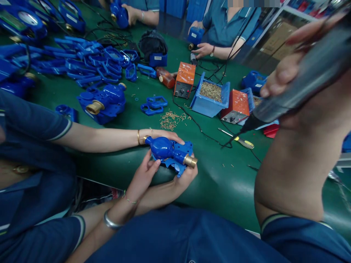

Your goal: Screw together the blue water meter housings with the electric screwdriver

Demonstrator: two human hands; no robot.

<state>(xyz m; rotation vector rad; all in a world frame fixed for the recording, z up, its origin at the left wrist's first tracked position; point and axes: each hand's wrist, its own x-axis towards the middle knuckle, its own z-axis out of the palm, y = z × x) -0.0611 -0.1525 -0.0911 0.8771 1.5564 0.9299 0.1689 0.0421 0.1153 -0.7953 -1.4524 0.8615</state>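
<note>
In my raised right hand [290, 73] is a grey electric screwdriver [279, 98]; its dark tip points down and left over the table, apart from any screw. My left hand [145, 170], below a silver bangle, grips the near side of a blue water meter body [162, 147] with thumb and fingers. Brass ends stick out of the body, and a flat blue bracket [186, 147] lies against it. A co-worker at my left also supports this piece, one hand [172, 136] behind it and another hand [188, 177] under its brass end.
Loose screws [168, 120] lie beyond the piece. A screw bin [210, 100], orange power boxes [185, 80] and a screwdriver with yellow handle [244, 142] are to the right. Blue frames [93, 62] and another meter body [105, 102] are to the left. Two people work across the table.
</note>
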